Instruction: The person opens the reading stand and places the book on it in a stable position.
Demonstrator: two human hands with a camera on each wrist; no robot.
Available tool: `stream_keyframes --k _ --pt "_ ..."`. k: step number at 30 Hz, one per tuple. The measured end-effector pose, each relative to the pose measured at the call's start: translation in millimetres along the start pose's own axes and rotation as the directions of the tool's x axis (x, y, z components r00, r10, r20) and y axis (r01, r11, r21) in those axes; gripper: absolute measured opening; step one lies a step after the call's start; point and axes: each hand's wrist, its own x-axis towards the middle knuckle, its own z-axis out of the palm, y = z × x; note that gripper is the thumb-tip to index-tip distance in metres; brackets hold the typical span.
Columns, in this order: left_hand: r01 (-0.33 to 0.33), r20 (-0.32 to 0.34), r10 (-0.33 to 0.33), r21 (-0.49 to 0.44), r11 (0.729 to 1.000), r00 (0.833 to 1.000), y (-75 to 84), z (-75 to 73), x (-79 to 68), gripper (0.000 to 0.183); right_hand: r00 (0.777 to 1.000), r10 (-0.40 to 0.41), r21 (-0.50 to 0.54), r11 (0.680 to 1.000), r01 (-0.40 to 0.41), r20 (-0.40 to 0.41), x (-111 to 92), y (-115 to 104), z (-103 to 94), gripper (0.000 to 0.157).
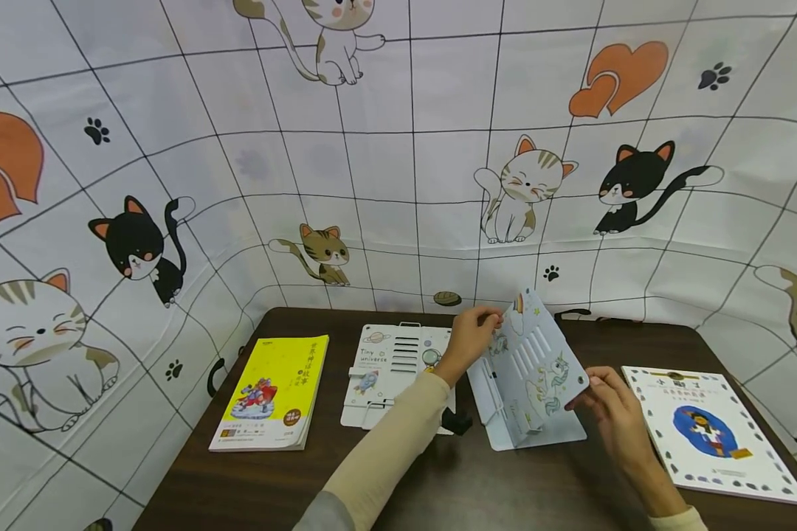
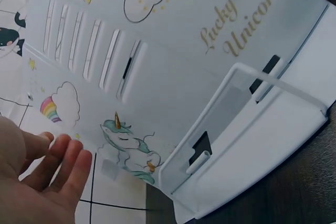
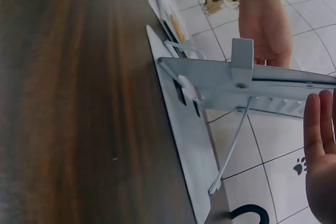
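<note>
A pale book stand (image 1: 538, 361) with unicorn prints and "Lucky Unicorn" lettering has its slotted panel raised at a slant over a flat white base (image 1: 564, 435). In the right wrist view, a thin metal strut (image 3: 231, 148) runs between panel and base. My left hand (image 1: 471, 343) is at the panel's upper left edge, fingers loosely bent; the left wrist view shows its fingertips (image 2: 79, 156) beside that edge. At the opposite corner, my right hand (image 1: 614, 409) holds the panel between thumb and fingers, with some fingers behind it.
A second white stand (image 1: 372, 369) marked "Tiny universe" lies folded flat to the left, partly behind my left forearm. A yellow book (image 1: 272, 391) lies at the table's left, a white book (image 1: 711, 428) at its right. Cat-printed cloth (image 1: 385, 169) hangs behind the dark table (image 1: 491, 494).
</note>
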Motion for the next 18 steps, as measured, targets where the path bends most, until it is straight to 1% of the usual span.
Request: stream_keyframes --k 2,4,5,7,9,11,14,18 --pt "0.009 0.034 -0.010 0.038 0.999 0.999 0.8 -0.2 3.2 0.026 0.994 -0.047 0.012 0.999 0.046 0.094 -6 1 -1.0 0.030" --pt "0.023 0.073 -0.029 0.076 0.997 0.997 1.0 0.8 5.2 0.029 0.990 -0.036 -0.017 0.999 0.039 0.134 -10 1 -2.5 0.031" --pt "0.028 0.094 -0.037 0.092 0.995 0.995 1.6 1.5 5.7 0.031 0.991 -0.015 -0.052 0.998 0.022 0.135 -12 1 -2.9 0.031" --pt "0.038 0.129 -0.053 0.121 0.992 0.990 1.6 4.1 6.7 0.035 0.992 0.036 -0.131 0.991 -0.020 0.120 -15 2 -3.4 0.029" --pt "0.051 0.158 -0.074 0.146 0.988 0.985 2.4 7.0 6.8 0.039 0.991 0.097 -0.203 0.976 -0.078 0.088 -18 3 -2.5 0.027" --pt "0.054 0.183 -0.086 0.170 0.984 0.979 3.8 9.6 6.7 0.043 0.989 0.136 -0.257 0.959 -0.116 0.059 -20 4 -0.9 0.028" --pt "0.044 0.207 -0.086 0.202 0.978 0.975 6.6 12.4 7.0 0.046 0.986 0.167 -0.305 0.940 -0.152 0.022 -21 5 1.5 0.032" --pt "0.023 0.212 -0.072 0.227 0.974 0.975 8.1 14.1 9.4 0.049 0.983 0.182 -0.379 0.909 -0.174 -0.014 -21 7 3.6 0.040"
